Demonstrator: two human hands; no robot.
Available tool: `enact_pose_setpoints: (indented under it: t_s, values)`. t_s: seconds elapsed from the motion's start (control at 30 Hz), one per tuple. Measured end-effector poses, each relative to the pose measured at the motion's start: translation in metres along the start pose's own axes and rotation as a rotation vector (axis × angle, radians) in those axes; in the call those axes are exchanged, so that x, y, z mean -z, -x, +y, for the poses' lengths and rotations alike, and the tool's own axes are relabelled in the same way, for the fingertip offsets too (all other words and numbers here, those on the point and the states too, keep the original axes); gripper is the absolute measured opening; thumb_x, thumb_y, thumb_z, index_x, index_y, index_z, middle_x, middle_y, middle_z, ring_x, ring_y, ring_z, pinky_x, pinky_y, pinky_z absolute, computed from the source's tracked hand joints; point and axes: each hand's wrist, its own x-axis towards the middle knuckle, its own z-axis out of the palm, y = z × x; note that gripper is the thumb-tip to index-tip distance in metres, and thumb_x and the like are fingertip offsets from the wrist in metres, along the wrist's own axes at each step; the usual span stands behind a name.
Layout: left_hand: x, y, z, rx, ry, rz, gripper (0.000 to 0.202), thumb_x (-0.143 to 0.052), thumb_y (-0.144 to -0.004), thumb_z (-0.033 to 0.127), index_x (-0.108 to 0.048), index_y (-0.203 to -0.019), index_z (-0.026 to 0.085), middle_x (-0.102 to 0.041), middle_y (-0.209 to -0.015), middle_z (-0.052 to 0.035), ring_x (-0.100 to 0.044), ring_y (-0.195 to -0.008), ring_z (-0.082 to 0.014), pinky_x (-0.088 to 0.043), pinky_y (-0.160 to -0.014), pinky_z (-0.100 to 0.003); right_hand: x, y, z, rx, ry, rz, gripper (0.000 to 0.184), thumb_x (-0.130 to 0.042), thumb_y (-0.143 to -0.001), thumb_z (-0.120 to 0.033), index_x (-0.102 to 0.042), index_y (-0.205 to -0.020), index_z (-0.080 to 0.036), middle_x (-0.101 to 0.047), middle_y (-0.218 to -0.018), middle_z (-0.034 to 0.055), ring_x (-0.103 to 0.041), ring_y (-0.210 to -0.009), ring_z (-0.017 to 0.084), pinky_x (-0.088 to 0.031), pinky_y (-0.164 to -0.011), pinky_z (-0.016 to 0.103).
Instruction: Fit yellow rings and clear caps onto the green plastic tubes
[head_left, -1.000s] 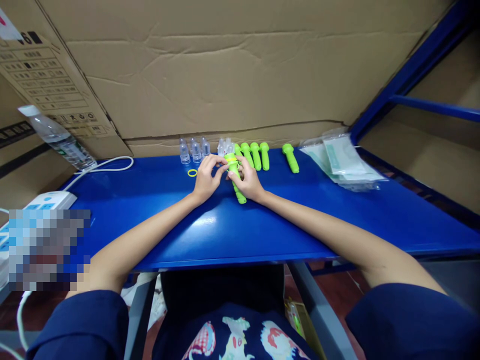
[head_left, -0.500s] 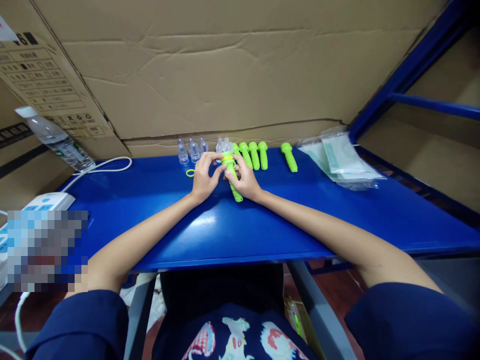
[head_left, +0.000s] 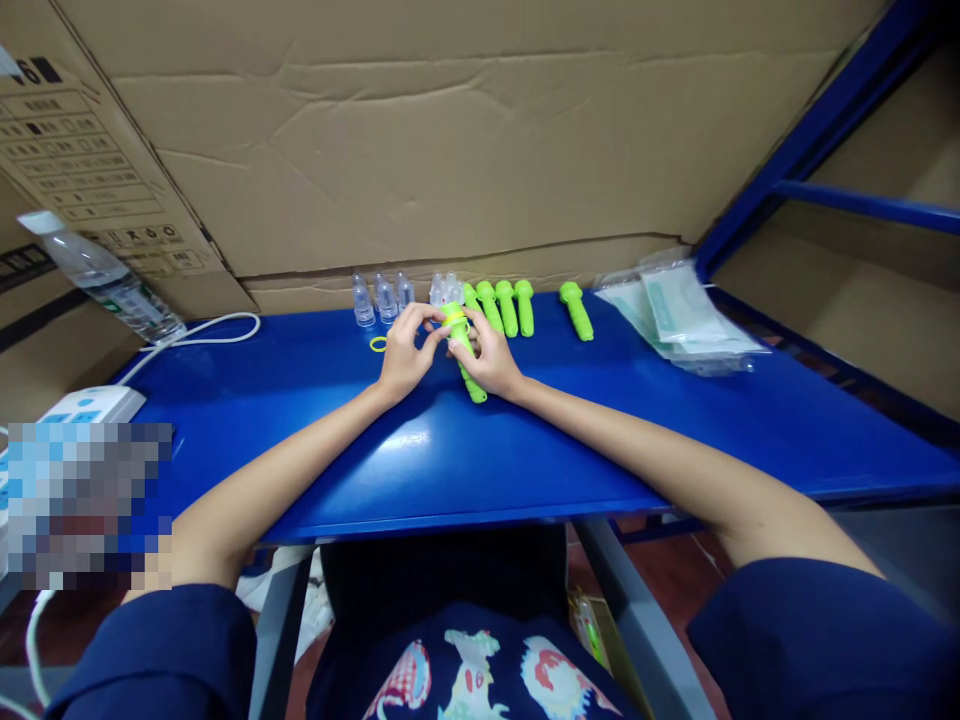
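Observation:
Between my hands is a lime-green, flashlight-shaped plastic handle (head_left: 473, 385), tilted with its wide head away from me. A thin yellow ring (head_left: 455, 318) sits around that head. My right hand (head_left: 493, 355) is closed round the handle's upper part from the right. From the left, my left hand (head_left: 406, 352) pinches the head at the ring with thumb and fingertips. Just beyond my left hand lies a loose yellow ring (head_left: 378, 344). Clear plastic domed caps (head_left: 385, 300) stand behind it, and more clear caps (head_left: 442, 288) are partly hidden behind my fingers.
Several green handles (head_left: 506, 308) lie in a row at the back, with another green handle (head_left: 577, 312) farther right. Clear plastic bags (head_left: 682, 315) are at the right. A water bottle (head_left: 112, 285), white cable (head_left: 214, 335) and power strip (head_left: 94, 402) occupy the left. Cardboard (head_left: 465, 150) walls the blue table's back.
The view has shifted slightly. My hands keep nearly the same hold on the green handle, with only a small shift of the left fingers at the ring.

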Motion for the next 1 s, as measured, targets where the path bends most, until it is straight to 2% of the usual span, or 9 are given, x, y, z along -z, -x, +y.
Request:
enact_pose_setpoints:
  t_s: [0.2,0.33,0.43,0.63,0.87,1.0]
  values:
    - [-0.003,0.001,0.0,0.015,0.024,0.027,0.014,-0.061,-0.094,0.034,-0.059,-0.096,0.019,-0.064,-0.092,-0.003,-0.059,-0.079,-0.0135,-0.048,-0.073,-0.028,0.0,0.0,0.0,0.005,0.026,0.008,0.059,-0.055,-0.09,-0.054,-0.04,-0.136,-0.02,-0.066,-0.077,0.0052,-0.064,-0.063,0.022,-0.051,-0.055,0.036]
    - [-0.009,0.005,-0.003,0.085,0.027,0.077,0.023,-0.062,-0.093,0.04,-0.055,-0.103,0.02,-0.064,-0.097,-0.004,-0.059,-0.081,-0.0133,-0.046,-0.07,-0.027,-0.003,0.0,-0.004,0.004,-0.045,0.033,0.065,-0.056,-0.089,-0.057,-0.031,-0.138,-0.022,-0.065,-0.08,0.0052,-0.065,-0.064,0.022,-0.053,-0.058,0.038]
    - [-0.011,0.007,-0.007,0.123,0.025,0.052,0.03,-0.061,-0.093,0.045,-0.053,-0.107,0.02,-0.065,-0.1,-0.0045,-0.061,-0.081,-0.0131,-0.044,-0.068,-0.026,-0.005,0.0,-0.007,0.004,-0.106,0.039,0.067,-0.058,-0.089,-0.058,-0.025,-0.136,-0.025,-0.065,-0.084,0.004,-0.066,-0.064,0.02,-0.055,-0.058,0.036]
    - [-0.01,0.006,-0.008,0.13,0.05,0.045,0.034,-0.059,-0.093,0.051,-0.053,-0.106,0.02,-0.065,-0.099,-0.0046,-0.061,-0.081,-0.0129,-0.044,-0.068,-0.026,-0.006,0.0,-0.003,0.068,-0.112,0.03,0.058,-0.064,-0.086,-0.056,-0.027,-0.12,-0.027,-0.058,-0.077,-0.0026,-0.06,-0.055,0.014,-0.05,-0.05,0.029]
    - [-0.006,0.003,-0.006,0.144,0.146,0.053,0.035,-0.051,-0.096,0.054,-0.056,-0.1,0.019,-0.066,-0.093,-0.0045,-0.062,-0.081,-0.0128,-0.044,-0.067,-0.026,-0.005,-0.001,-0.001,0.103,-0.106,0.029,0.05,-0.063,-0.089,-0.049,-0.027,-0.116,-0.027,-0.056,-0.073,-0.0052,-0.058,-0.052,0.012,-0.047,-0.045,0.025]
    - [-0.004,0.001,-0.005,0.164,0.164,0.043,0.039,-0.054,-0.095,0.054,-0.058,-0.112,0.019,-0.066,-0.093,-0.0048,-0.062,-0.08,-0.013,-0.045,-0.067,-0.025,-0.003,0.0,-0.003,0.09,-0.083,0.015,0.045,-0.061,-0.091,-0.046,-0.029,-0.115,-0.027,-0.055,-0.07,-0.0049,-0.056,-0.051,0.012,-0.044,-0.042,0.024]
